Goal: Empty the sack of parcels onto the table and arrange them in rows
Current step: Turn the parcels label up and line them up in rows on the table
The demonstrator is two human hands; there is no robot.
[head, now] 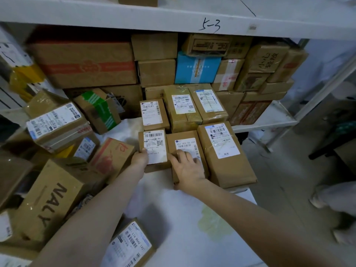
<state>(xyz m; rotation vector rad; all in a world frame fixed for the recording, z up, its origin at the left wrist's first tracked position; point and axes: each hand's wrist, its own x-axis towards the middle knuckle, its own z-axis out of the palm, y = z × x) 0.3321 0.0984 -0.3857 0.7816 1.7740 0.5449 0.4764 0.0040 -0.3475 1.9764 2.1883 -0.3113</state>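
Six parcels (pixel 182 108) lie label-up in two rows of three on the white worktop (pixel 173 218), in front of the boxes stacked on the shelf (pixel 275 118). The left hand (pixel 139 158) grips the front row's left parcel (pixel 156 143) by its left edge, thumb on the label. The right hand (pixel 187 170) lies flat on the middle parcel (pixel 185 140), fingers spread, gripping nothing. This parcel touches the big parcel (pixel 225 151) on its right. Loose boxes (pixel 48 199) are heaped at the left.

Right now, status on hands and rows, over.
Left hand grips small parcel edge. Right hand flat on middle parcel. Two rows of three lined up. Loose boxes crowd left side.
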